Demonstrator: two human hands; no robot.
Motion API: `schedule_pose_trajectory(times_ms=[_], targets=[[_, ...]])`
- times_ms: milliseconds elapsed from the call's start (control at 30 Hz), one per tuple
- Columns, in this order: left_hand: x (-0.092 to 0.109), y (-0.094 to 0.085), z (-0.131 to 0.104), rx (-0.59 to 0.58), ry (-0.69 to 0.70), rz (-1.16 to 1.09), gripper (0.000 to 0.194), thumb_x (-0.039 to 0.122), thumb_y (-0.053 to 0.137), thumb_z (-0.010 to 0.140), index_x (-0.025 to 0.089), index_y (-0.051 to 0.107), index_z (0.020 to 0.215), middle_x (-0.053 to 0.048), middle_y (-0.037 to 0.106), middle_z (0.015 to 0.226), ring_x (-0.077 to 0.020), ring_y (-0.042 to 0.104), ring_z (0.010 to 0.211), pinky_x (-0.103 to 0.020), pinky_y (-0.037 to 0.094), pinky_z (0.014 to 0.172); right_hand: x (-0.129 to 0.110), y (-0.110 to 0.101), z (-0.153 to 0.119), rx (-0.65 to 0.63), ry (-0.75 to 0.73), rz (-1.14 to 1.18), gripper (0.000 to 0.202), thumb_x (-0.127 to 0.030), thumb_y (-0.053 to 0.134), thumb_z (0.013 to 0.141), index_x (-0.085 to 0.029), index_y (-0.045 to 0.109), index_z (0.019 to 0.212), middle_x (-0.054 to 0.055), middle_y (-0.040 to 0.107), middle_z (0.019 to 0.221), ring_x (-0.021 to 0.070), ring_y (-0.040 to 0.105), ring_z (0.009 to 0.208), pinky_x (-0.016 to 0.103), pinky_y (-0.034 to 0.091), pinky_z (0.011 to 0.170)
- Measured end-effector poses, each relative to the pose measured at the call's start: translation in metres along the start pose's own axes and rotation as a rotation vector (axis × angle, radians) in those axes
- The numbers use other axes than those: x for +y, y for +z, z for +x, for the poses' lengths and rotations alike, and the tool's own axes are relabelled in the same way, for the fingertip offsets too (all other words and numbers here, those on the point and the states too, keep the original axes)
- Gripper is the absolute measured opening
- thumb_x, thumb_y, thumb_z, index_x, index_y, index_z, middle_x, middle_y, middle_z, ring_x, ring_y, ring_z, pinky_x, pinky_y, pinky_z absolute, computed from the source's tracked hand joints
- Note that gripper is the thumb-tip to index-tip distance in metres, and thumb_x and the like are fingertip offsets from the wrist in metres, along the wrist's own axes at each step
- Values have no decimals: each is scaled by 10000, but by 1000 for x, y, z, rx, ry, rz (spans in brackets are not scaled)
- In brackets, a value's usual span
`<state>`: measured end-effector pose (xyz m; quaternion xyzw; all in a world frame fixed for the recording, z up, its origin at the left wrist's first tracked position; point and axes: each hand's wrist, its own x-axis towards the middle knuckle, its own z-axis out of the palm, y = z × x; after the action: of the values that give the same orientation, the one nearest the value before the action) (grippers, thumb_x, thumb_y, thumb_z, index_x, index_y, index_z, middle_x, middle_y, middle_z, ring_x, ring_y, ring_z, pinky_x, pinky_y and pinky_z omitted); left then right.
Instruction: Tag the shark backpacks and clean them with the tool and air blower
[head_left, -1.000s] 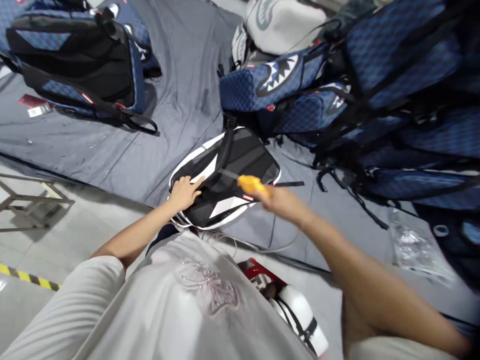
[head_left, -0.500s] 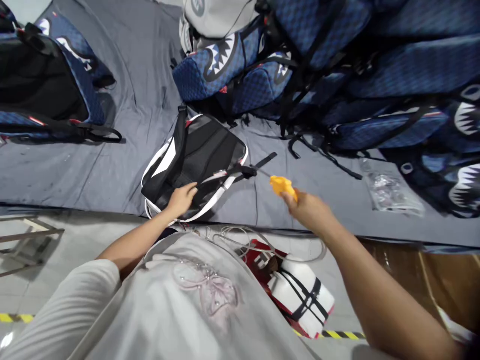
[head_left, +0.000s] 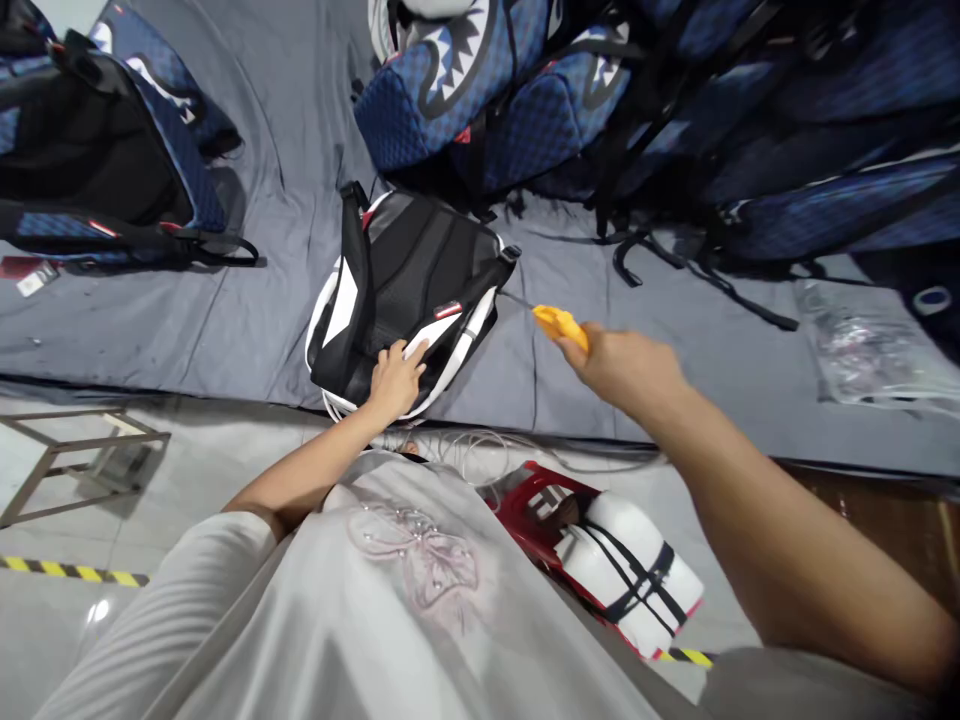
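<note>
A black backpack (head_left: 418, 265) with white trim lies back panel up on the grey cloth, straps uppermost. My left hand (head_left: 397, 381) rests on its lower right strap (head_left: 442, 328), fingers outstretched and slightly spread. To the right of the bag, my right hand (head_left: 626, 368) is closed around a yellow air blow gun (head_left: 561, 325). The thin metal nozzle points left, its tip close to the bag's right edge; I cannot tell if they touch. My palm hides the gun's grip.
Blue checked backpacks with shark mouths (head_left: 454, 70) crowd the back and right; another blue backpack (head_left: 105, 150) lies left. A clear plastic packet (head_left: 862, 345) lies right. Below the table edge are a metal frame (head_left: 82, 455), pale hoses (head_left: 484, 452) and a red-and-white bundle (head_left: 630, 570).
The bag's right strap has turned over, now showing its white panel and red label. My left hand has shifted onto that strap. The view has moved, and the blow gun stays right of the bag.
</note>
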<state>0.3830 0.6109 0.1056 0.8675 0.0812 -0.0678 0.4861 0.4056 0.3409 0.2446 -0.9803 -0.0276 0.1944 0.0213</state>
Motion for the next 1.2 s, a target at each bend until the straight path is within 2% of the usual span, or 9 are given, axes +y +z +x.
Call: schedule_pose_trajectory(times_ms=[133, 233, 333, 433, 533, 667, 767, 967, 1200], targets=[[-7, -6, 9, 81, -212, -422, 395, 316, 417, 1009, 199, 548, 1363, -108, 665, 1205, -173, 706, 782, -282, 567, 679, -10, 7, -1, -175, -7, -53, 528, -595, 424, 963, -162, 669, 1137, 158, 709, 884, 311, 666, 819, 347, 435, 679], [-11, -8, 14, 153, -325, -690, 372, 345, 356, 1030, 134, 557, 1262, -127, 697, 1100, -147, 691, 668, -233, 520, 530, -27, 8, 18, 26, 71, -18, 605, -596, 323, 996, -117, 644, 1180, 197, 708, 935, 317, 666, 877, 352, 444, 716], [-7, -6, 10, 100, -369, -732, 380, 359, 332, 1036, 121, 545, 1242, -146, 704, 1091, -166, 711, 745, -242, 543, 567, -38, 11, 22, 108, 41, -49, 599, -580, 313, 1007, -106, 643, 1167, 197, 712, 962, 301, 666, 891, 330, 436, 705], [-4, -17, -2, -6, -215, -619, 374, 380, 520, 974, 166, 568, 1277, -132, 664, 1243, -209, 696, 1006, -281, 577, 774, -40, 31, -11, -105, -123, -87, 520, -560, 358, 1002, -160, 667, 1122, 137, 720, 844, 247, 673, 758, 280, 382, 599], [-9, -48, -14, 172, 23, -508, 494, 356, 714, 861, 249, 571, 1322, -74, 534, 1445, -226, 528, 1302, -286, 480, 1032, -38, 68, -57, -160, -135, -159, 457, -507, 411, 999, -140, 650, 1130, 123, 709, 745, 226, 668, 663, 262, 292, 525], [-27, -93, -7, 473, -494, -804, 378, 357, 568, 968, 212, 526, 1314, -110, 578, 1319, -157, 585, 1197, -243, 493, 993, -48, 116, -82, -71, -68, -190, 427, -454, 403, 1019, -91, 617, 1088, 141, 714, 756, 222, 691, 687, 261, 263, 519], [-37, -111, 11, 337, -765, -944, 298, 283, 449, 1011, 136, 518, 1262, -138, 618, 1095, -149, 664, 947, -241, 568, 790, -66, 138, -79, -69, -4, -159, 378, -439, 393, 1030, -119, 590, 1059, 116, 714, 759, 216, 701, 695, 259, 285, 529], [-45, -120, 29, 7, -831, -1141, 291, 381, 490, 992, 104, 562, 1040, -97, 611, 825, -114, 635, 637, -125, 405, 378, -87, 165, -80, -70, 40, -130, 316, -394, 397, 1034, -125, 563, 1060, 120, 718, 821, 234, 715, 766, 277, 354, 571], [-52, -104, 35, -235, -822, -1242, 394, 493, 487, 974, 132, 569, 841, -19, 575, 606, -93, 539, 413, -176, 437, 359, -105, 179, -67, -97, 29, -68, 327, -399, 402, 1031, -122, 570, 1076, 127, 723, 850, 244, 720, 819, 274, 366, 593]])
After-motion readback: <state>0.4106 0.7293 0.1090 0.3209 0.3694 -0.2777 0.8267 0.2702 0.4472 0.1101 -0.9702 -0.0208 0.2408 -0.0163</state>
